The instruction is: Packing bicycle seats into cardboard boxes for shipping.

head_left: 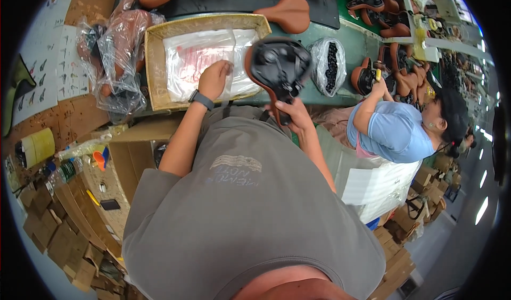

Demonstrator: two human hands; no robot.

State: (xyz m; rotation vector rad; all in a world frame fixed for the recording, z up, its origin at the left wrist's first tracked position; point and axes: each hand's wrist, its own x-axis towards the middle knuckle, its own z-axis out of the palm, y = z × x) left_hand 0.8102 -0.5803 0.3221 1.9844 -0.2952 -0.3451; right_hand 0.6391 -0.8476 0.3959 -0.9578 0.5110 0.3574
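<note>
Right hand (297, 116) grips the bicycle saddle (282, 60) only by its nose, risking tipping, while left hand (214, 79) half-curls over plastic bags (194, 60), hold unclear.

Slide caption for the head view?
Right hand holding a brown-and-black saddle, underside showing; left hand over an open box of clear plastic bags.

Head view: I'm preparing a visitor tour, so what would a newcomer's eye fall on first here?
First, the brown-and-black, teardrop-shaped bicycle saddle, underside showing, in the person's right hand, at the upper middle. Just left of it, the left hand is over an open, tan cardboard box holding clear plastic packaging. Farther right is a co-worker in a light-blue shirt and black cap.
</note>
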